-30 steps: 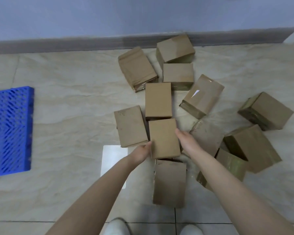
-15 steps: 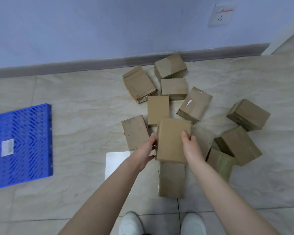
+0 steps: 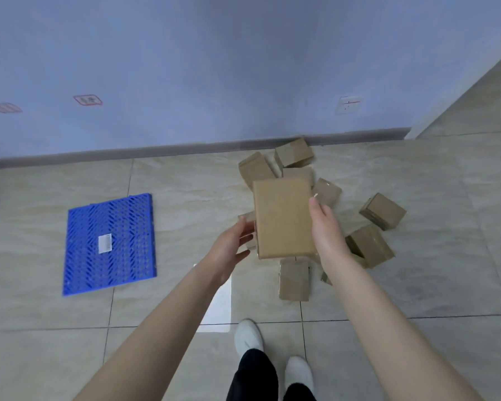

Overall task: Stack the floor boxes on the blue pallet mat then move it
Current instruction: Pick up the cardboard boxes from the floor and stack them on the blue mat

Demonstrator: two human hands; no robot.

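Bright even light, bowed edges, slight blur

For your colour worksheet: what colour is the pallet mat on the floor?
The pallet mat is blue; head view.

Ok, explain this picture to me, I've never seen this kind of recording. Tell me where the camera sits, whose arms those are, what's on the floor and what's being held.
No machine here: a person wears a wide-angle camera on the head, looking down, so the bare arms and the white shoes are their own. The right hand grips a box by its right edge, above the floor. The left hand, fingers fairly straight, is at its left edge, though contact is hard to tell. More boxes lie scattered beneath it, near the wall. To the left lies the blue mat, with no box on it yet.
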